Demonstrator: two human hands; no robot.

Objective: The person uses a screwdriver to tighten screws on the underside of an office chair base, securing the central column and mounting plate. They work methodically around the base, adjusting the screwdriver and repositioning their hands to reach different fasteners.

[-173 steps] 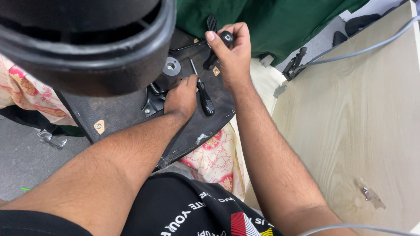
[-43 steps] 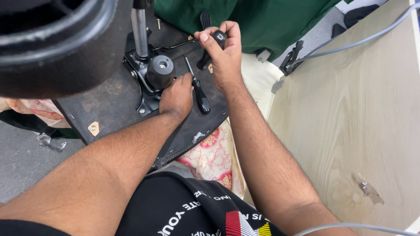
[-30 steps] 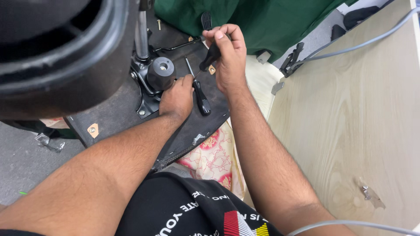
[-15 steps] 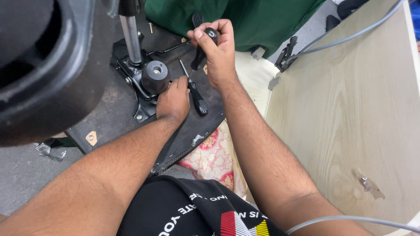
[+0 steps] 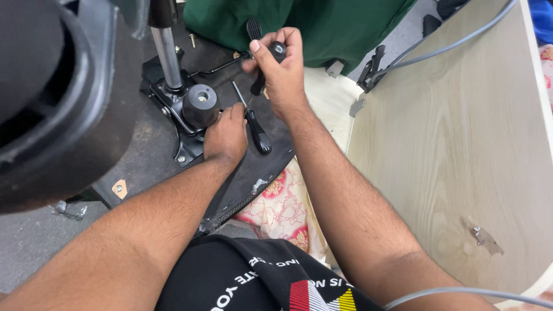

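The black seat underside point(image 5: 144, 155) lies flat before me, and everything sits off its metal mechanism plate point(image 5: 175, 112). The chrome post point(image 5: 167, 55) rises from that plate, a black knob point(image 5: 200, 105) just right of it. My left hand point(image 5: 226, 135) presses down right of the knob, fingers curled, beside a black-handled screwdriver point(image 5: 258, 133). Further right, my right hand point(image 5: 282, 72) has its fingers clenched around a small black lever handle point(image 5: 276, 50).
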